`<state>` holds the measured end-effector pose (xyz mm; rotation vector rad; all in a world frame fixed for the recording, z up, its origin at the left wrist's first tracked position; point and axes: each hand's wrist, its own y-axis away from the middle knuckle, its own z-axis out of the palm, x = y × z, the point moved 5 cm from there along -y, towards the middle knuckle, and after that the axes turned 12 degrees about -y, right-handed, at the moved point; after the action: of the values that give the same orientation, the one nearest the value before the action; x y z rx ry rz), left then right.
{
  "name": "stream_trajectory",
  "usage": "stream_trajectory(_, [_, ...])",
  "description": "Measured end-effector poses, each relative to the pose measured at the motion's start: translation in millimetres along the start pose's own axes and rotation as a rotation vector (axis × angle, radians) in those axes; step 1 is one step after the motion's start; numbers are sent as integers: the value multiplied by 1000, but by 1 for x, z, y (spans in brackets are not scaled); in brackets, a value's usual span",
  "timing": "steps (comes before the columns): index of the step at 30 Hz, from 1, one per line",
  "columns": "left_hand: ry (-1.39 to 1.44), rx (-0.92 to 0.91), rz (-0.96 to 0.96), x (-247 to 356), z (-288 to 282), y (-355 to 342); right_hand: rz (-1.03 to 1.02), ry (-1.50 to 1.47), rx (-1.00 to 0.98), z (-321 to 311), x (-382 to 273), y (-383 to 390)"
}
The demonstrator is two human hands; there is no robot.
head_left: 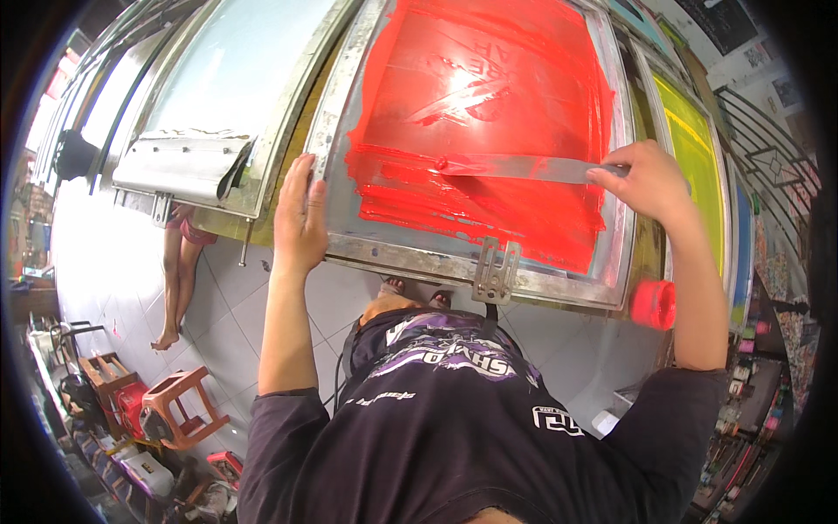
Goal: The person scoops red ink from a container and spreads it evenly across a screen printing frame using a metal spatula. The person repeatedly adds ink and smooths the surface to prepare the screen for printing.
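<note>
A silkscreen frame [394, 254] with metal edges lies in front of me, its mesh largely coated in wet red ink [515, 212]. My right hand [648, 181], at the frame's right side, grips a long flat ink spatula [532, 166] by its right end. The blade reaches leftward over the ink, and its far tip carries a red blob. On the frame's left edge rests my left hand [299, 218], fingers stretched out and holding nothing. A slotted metal bracket [497, 272] is fixed to the frame's near edge.
Another screen [236, 74] stands to the left, with a metal squeegee-like holder [182, 173] on it. On the right are a yellow screen [694, 140] and a red-smeared round container [654, 304]. Another person's legs [175, 271] show beyond a brown stool [183, 406].
</note>
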<state>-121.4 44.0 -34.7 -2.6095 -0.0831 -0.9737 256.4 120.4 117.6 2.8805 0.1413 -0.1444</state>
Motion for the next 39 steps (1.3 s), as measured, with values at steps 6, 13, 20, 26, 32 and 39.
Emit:
stream_trajectory(6, [-3, 40, 82, 6, -2, 5, -80, -73, -41, 19, -45, -29])
stream_trajectory(13, [55, 55, 90, 0, -1, 5, -155, -543, 7, 53, -28, -35])
stream_trajectory(20, [68, 101, 135, 2, -1, 3, -13, -649, 173, 27, 113, 40])
stream_trajectory(26, [55, 113, 175, 6, -2, 3, 183, -282, 218, -4, 192, 122])
stream_trajectory(32, [28, 106, 170, 7, 0, 3, 251, 33, 189, -5, 186, 143])
stream_trajectory(39, [48, 99, 191, 3, 0, 3, 241, -214, 95, 24, 165, 107])
